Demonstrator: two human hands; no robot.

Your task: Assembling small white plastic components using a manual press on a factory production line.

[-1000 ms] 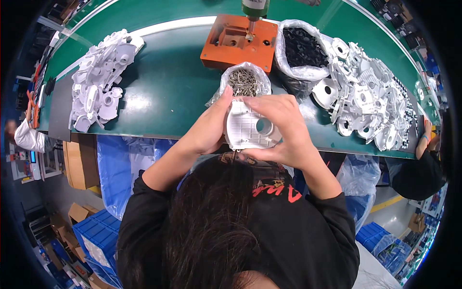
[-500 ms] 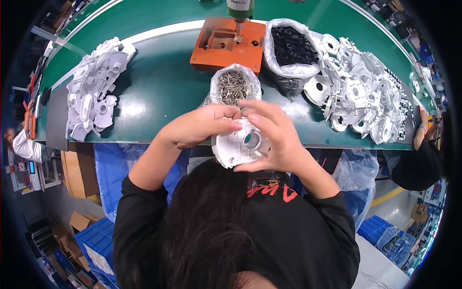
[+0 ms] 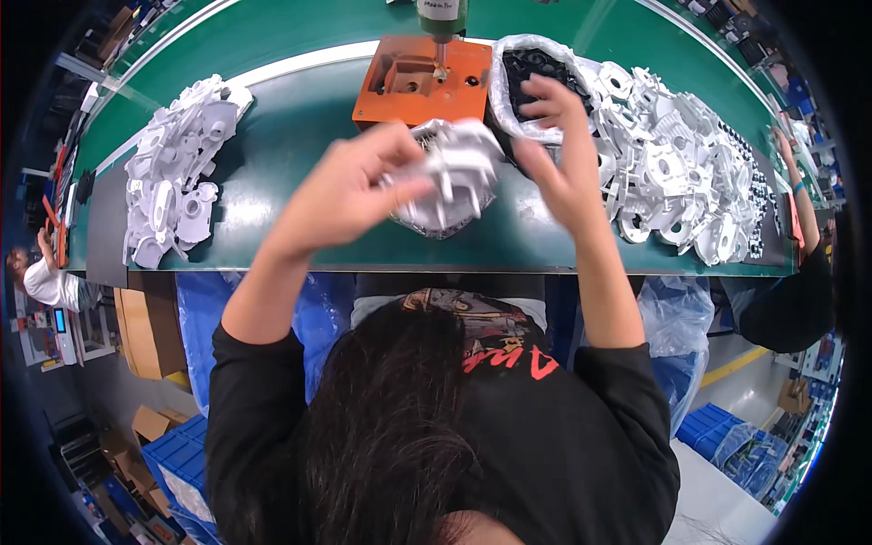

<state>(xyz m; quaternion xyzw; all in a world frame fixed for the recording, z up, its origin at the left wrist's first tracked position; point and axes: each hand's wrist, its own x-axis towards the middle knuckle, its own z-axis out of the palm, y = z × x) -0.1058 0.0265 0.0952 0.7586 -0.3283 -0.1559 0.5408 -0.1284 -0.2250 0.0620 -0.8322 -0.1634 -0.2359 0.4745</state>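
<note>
My left hand [image 3: 350,186] grips a white plastic housing [image 3: 463,163] by its left side, thumb and fingers closed on the edge. The housing is tilted and smeared by motion. It hangs over the clear bag [image 3: 438,233] of small metal pins and hides most of them. Fingers apart and holding nothing I can see, my right hand [image 3: 565,159] is raised to the right of the housing. Its fingertips overlap the near part of a clear plastic bag [image 3: 499,95] filled with small black parts [image 3: 527,65]; whether they touch them I cannot tell.
An orange fixture block [image 3: 377,107] stands beyond the pins, under a green vertical tool [image 3: 442,18]. White plastic parts are heaped at left [image 3: 173,173] and right [image 3: 677,173] on the green bench [image 3: 291,182]. Co-workers' arms show at both far sides.
The housing has moved from near the bench edge forward over the pins, now in my left hand alone. My right hand has let go and shifted right and away, toward the black parts.
</note>
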